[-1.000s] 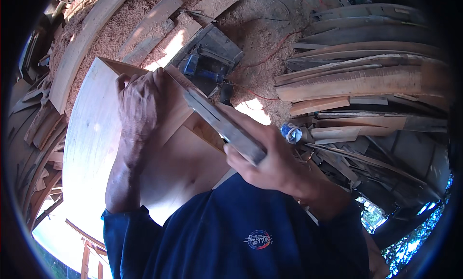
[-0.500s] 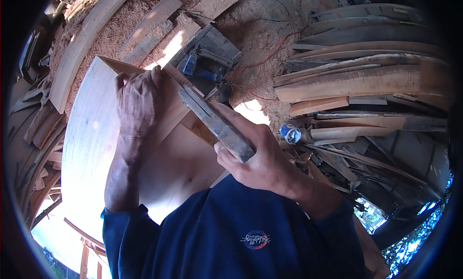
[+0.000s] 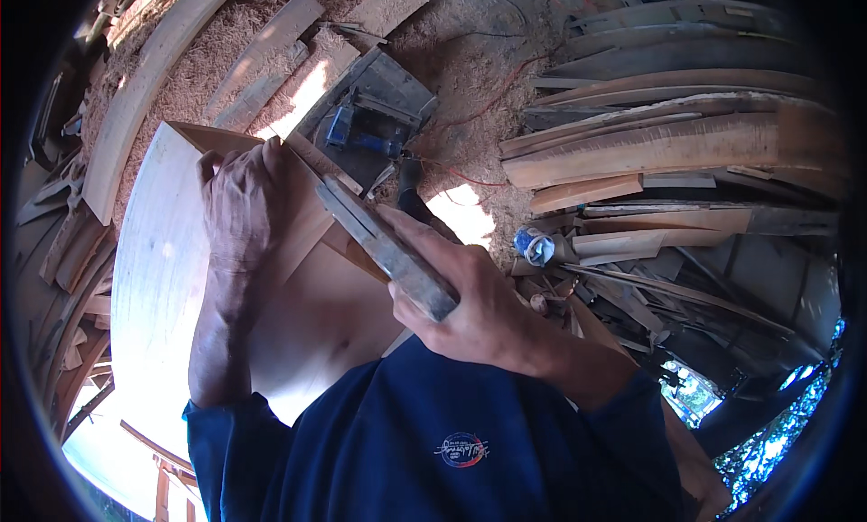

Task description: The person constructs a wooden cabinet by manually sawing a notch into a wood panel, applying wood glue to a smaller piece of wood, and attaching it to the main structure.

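Note:
A pale curved wooden piece (image 3: 153,278) lies below me on the left. My left hand (image 3: 235,219) is closed over its upper edge, fingers curled round a board near the corner. My right hand (image 3: 465,305) grips a long, narrow grey tool with a slot along it (image 3: 388,251), held diagonally. The tool's far end is against or just beside a narrow strip of the wooden piece, right of my left hand; whether it touches is unclear. My right fingers are partly hidden under the tool.
Wood shavings cover the ground. A dark stand with a blue power tool (image 3: 361,129) is ahead. Stacked curved boards (image 3: 641,147) fill the right, and more planks (image 3: 135,97) lie top left. A blue-and-white can (image 3: 533,245) and a red cord (image 3: 479,116) are on the right.
My right hand and tool have moved down and left in the picture. The whole view has shifted slightly; my left hand keeps its grip on the piece.

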### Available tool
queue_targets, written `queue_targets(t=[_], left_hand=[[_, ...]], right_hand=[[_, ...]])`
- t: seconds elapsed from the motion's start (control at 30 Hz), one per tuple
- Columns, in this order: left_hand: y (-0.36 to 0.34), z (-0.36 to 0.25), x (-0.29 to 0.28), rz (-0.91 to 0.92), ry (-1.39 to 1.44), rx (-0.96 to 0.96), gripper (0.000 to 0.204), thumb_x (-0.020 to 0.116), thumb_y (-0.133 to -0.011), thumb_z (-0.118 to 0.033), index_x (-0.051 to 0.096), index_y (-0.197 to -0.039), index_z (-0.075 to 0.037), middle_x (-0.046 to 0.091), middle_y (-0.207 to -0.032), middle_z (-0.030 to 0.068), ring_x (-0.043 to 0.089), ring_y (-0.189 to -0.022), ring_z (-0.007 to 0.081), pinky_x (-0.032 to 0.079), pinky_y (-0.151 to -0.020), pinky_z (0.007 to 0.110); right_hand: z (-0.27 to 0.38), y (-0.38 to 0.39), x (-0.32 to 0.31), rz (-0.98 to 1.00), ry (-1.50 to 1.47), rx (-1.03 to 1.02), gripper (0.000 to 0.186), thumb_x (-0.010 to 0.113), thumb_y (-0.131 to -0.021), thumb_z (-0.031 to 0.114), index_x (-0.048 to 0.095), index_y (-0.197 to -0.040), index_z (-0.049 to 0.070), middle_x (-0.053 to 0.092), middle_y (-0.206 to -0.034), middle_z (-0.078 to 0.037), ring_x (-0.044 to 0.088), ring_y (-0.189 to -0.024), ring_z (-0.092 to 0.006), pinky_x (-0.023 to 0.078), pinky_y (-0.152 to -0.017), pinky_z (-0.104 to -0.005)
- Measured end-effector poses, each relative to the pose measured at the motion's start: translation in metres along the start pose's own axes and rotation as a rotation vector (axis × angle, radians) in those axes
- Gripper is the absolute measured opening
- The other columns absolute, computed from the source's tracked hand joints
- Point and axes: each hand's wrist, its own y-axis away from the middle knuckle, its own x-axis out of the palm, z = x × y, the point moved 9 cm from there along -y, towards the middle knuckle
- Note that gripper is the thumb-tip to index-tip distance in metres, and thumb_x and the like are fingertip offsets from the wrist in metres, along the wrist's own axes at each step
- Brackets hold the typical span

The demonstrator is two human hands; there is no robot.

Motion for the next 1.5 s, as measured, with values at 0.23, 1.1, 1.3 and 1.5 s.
queue_targets(t=[0.23,1.1,1.3,1.5], left_hand=[[0.010,-0.006,-0.011,-0.110,0.056,0.012,0.034,0.043,-0.107,-0.023,0.064,-0.085,-0.008,0.066,-0.076,0.0093,0.066,-0.086,0.0301,0.037,-0.098,0.049],[0.010,-0.004,-0.017,-0.174,0.063,0.011,0.036,0.041,-0.107,-0.026,0.066,-0.087,-0.009,0.070,-0.078,0.0110,0.068,-0.084,0.0313,0.038,-0.099,0.049],[0.002,-0.001,-0.002,-0.043,0.081,-0.015,0.036,0.041,-0.108,-0.026,0.066,-0.088,-0.009,0.070,-0.078,0.0108,0.067,-0.082,0.0317,0.038,-0.098,0.049],[0.007,-0.004,-0.017,-0.179,0.105,0.020,0.033,0.046,-0.107,-0.025,0.065,-0.085,-0.009,0.068,-0.076,0.0103,0.066,-0.081,0.0299,0.038,-0.096,0.047]], right_hand=[[0.019,0.084,-0.033,0.094,0.062,0.060,0.084,0.070,-0.082,0.002,0.032,-0.156,-0.001,0.069,-0.120,-0.025,0.075,-0.092,-0.0318,0.060,-0.080,-0.0371],[0.025,0.086,-0.047,0.113,0.028,0.031,0.084,0.071,-0.083,0.001,0.030,-0.157,-0.002,0.073,-0.111,-0.022,0.076,-0.086,-0.0270,0.059,-0.080,-0.0352],[0.001,-0.008,-0.002,0.002,-0.007,0.021,0.067,0.065,-0.087,0.002,0.042,-0.149,-0.005,0.071,-0.114,-0.024,0.075,-0.093,-0.0270,0.057,-0.082,-0.0316],[0.024,0.093,-0.043,0.076,0.028,0.199,0.068,0.065,-0.084,-0.004,0.043,-0.149,-0.007,0.072,-0.119,-0.018,0.073,-0.094,-0.0197,0.056,-0.087,-0.0332]])
